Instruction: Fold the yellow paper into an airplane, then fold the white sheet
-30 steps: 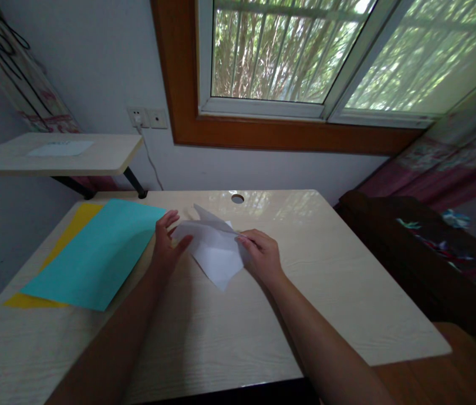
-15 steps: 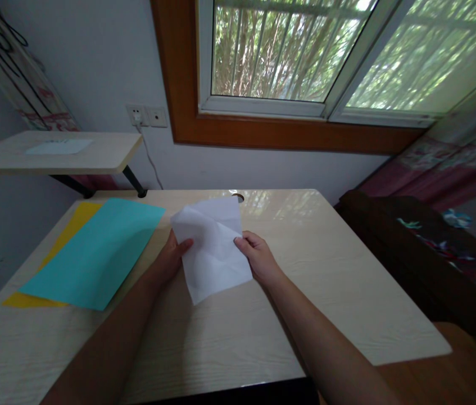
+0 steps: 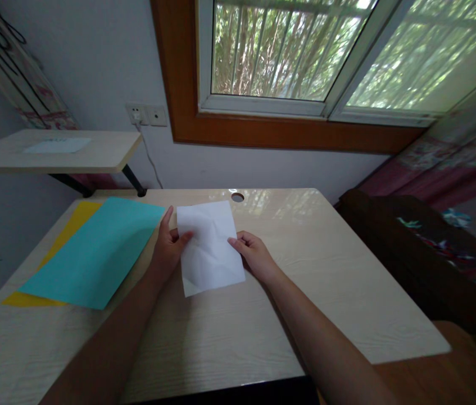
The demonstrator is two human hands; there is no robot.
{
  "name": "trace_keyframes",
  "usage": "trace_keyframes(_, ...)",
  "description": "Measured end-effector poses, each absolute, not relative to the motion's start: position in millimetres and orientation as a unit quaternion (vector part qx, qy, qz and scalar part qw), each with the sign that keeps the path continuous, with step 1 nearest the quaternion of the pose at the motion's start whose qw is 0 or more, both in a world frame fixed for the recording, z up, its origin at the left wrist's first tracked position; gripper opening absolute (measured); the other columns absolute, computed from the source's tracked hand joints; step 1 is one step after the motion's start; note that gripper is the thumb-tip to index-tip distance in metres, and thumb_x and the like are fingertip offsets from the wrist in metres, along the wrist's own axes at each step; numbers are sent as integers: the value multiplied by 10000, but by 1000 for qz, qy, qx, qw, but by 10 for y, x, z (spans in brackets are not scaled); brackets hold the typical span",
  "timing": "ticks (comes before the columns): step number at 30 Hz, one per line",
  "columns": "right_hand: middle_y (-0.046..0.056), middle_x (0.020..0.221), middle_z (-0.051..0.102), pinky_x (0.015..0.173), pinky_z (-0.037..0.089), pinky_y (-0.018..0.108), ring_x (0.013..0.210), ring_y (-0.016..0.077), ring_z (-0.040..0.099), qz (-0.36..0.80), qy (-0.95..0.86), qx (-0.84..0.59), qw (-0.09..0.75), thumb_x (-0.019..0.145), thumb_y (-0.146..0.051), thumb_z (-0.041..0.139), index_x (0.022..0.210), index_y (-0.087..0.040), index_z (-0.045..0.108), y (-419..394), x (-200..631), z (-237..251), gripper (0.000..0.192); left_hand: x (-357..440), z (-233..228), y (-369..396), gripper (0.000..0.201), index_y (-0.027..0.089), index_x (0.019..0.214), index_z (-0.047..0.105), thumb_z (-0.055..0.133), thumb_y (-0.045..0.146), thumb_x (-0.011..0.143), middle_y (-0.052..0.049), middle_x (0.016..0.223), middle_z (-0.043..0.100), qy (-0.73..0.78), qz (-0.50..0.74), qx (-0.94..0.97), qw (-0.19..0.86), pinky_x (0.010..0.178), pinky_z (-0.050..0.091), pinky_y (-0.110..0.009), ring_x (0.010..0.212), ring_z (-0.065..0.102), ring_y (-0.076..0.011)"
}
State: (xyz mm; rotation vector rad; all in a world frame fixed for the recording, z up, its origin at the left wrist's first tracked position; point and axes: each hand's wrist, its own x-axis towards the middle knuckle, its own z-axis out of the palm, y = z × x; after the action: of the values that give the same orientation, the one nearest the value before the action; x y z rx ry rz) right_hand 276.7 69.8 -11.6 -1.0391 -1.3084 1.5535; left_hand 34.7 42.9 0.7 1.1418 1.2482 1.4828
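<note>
Between my two hands is a creased sheet of white paper (image 3: 211, 253), held up over the desk. My left hand (image 3: 168, 243) grips its left edge with the thumb on the front, while the index finger points up, off the sheet. On the opposite edge, my right hand (image 3: 253, 252) pinches the paper between thumb and fingers. The parts of the fingers behind the sheet are hidden. To the left of my left hand lies a turquoise sheet (image 3: 98, 253), partly covering a yellow sheet (image 3: 58, 242).
The pale wooden desk (image 3: 326, 287) has a round cable hole (image 3: 238, 197) at its back edge. A raised shelf (image 3: 111, 160) stands at the back left with a paper (image 3: 58, 145) on it. A black edge (image 3: 238, 392) shows at the front.
The white paper has turned slightly upright and looks flatter, shifting a little so the cable hole shows fully. My left index finger has lifted away from the sheet.
</note>
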Motion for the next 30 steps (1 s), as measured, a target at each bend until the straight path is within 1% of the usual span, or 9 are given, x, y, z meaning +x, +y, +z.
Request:
trace_keyframes(7,-33,662,528,568,318,252,620,132,444,478,-636,-459,395,875,-546,665,775,-206,613,725,2830,-153,358,344,25,426,920,217,1597,239,744,388,847,-73,920,768,544,585,474,370,684,570,-296,779,717,-209)
trace_keyframes(11,-32,667,524,586,334,256,637,138,453,440,-653,-465,406,895,-531,644,784,-206,617,729,2855,-141,344,312,-4,475,951,191,1587,250,759,442,824,-53,877,762,536,574,463,411,680,557,-288,770,715,-208)
trace_keyframes(12,-32,668,524,586,336,257,637,140,454,442,-647,-463,414,896,-531,641,787,-207,618,728,2856,-135,342,305,-14,483,941,185,1570,287,765,468,811,-60,897,764,525,568,457,439,678,562,-296,776,720,-216)
trace_keyframes(14,-31,673,528,585,341,258,637,142,458,450,-635,-460,428,892,-535,643,786,-210,618,727,2855,-124,343,298,-34,483,830,154,1459,465,780,512,780,-98,984,767,505,536,453,503,705,576,-325,824,730,-246)
trace_keyframes(17,-30,674,538,575,342,257,629,142,461,466,-616,-457,441,875,-547,663,779,-211,616,727,2854,-124,352,305,-46,453,580,107,1116,705,796,546,747,-141,1048,765,515,463,470,547,729,572,-339,873,729,-281)
trace_keyframes(19,-32,666,542,565,340,253,617,138,461,487,-602,-451,443,862,-552,681,778,-212,615,729,2855,-133,357,316,-42,431,526,108,1013,740,787,559,746,-138,1033,772,535,440,475,542,723,563,-340,871,727,-287)
trace_keyframes(22,-28,673,573,562,362,249,616,139,487,530,-584,-434,435,851,-560,699,778,-210,619,722,2852,-143,366,330,-30,416,519,120,1020,751,781,557,743,-123,1031,778,544,431,478,538,746,563,-355,887,726,-294)
trace_keyframes(27,36,931,724,687,485,298,775,201,624,591,-555,-405,422,838,-559,717,1006,-197,723,691,2823,-112,399,343,-4,404,482,143,1014,764,789,531,731,-102,1038,783,538,411,494,545,775,564,-353,910,725,-292)
trace_keyframes(30,45,942,735,695,496,309,781,213,639,593,-540,-411,434,822,-555,734,1014,-193,732,685,2811,-98,410,350,20,395,477,143,1012,763,787,528,732,-98,1032,783,551,414,493,531,773,562,-346,910,724,-287)
